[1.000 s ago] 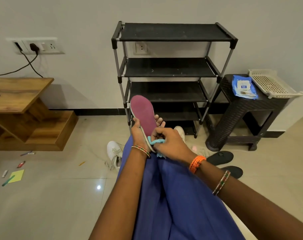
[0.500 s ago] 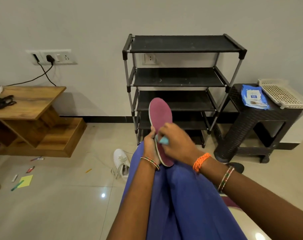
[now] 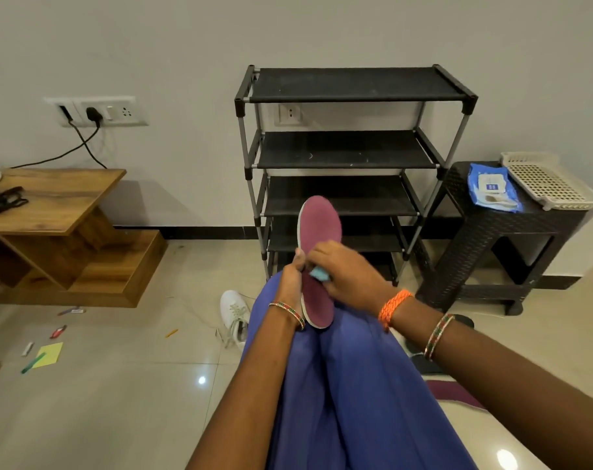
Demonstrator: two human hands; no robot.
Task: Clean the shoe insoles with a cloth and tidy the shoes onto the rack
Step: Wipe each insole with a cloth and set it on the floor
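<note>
Now the right hand (image 3: 342, 271) has slid its soft blue cloth (image 3: 319, 273) further up the long purple insole (image 3: 319, 245). Left hand (image 3: 293, 278) grips the insole's edge, heel on the blue lap (image 3: 339, 385).

Soft, even light filled the room; ceiling-lamp glare spotted the floor tiles (image 3: 202, 379) at six o'clock, edges bowed, the right hand (image 3: 346, 276) slightly blurred.

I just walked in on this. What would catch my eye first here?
Probably the maroon insole held upright in the middle, the left hand gripping its edge while the right hand presses a small blue cloth on it. Behind it stands a black shoe rack against the wall, and a white shoe lies on the floor beside the person's knees.
</note>
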